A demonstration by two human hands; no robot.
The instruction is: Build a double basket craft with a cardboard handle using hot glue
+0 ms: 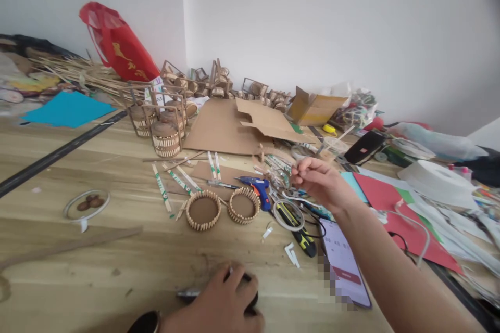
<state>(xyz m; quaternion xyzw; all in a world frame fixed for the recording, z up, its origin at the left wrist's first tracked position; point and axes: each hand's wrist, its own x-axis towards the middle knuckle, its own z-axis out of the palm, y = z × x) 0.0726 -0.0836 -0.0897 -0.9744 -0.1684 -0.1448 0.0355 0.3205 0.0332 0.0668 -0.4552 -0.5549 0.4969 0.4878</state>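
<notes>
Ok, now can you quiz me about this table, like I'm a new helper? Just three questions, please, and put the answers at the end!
1. How many open, round, stick-walled containers stand near the blue hot glue gun?
2. True or false: the red bag has gold markings on it.
3. Which hand has its thumb and finger pinched together?
a) left hand
b) right hand

Key:
1. Two.
2. True.
3. b, the right hand.
</notes>
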